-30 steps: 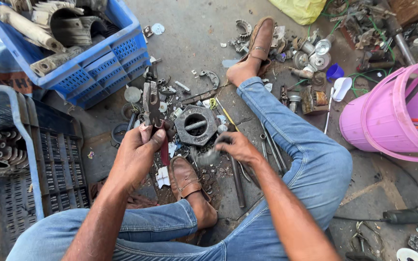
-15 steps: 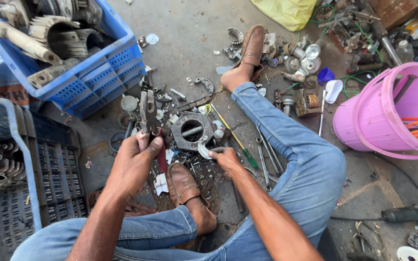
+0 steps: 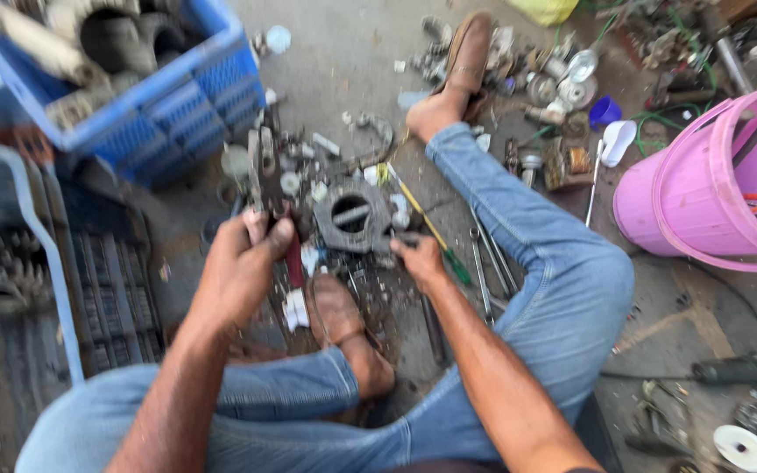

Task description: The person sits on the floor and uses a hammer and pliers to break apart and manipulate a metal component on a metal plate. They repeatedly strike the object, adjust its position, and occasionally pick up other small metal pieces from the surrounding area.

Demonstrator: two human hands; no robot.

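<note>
I sit on a greasy concrete floor with my legs in blue jeans and brown shoes. My left hand [image 3: 243, 263] grips a grey metal engine part [image 3: 265, 171] that stands upright above it. My right hand [image 3: 420, 258] pinches a small metal piece at the lower right edge of a square metal housing with a round hole [image 3: 352, 215], which lies on the floor between my hands. A yellow-and-green screwdriver [image 3: 431, 229] lies just right of that hand. The view is blurred.
A blue plastic crate [image 3: 168, 96] with dirty metal parts stands at the upper left, a dark crate [image 3: 107, 289] at the left. A pink bucket [image 3: 703, 193] holding orange-handled pliers stands at the right. Loose nuts, spanners [image 3: 484, 271] and scrap parts litter the floor.
My right hand has slid up from the floor to the housing's lower right edge. My left hand keeps its hold on the grey part. The camera has moved closer.
</note>
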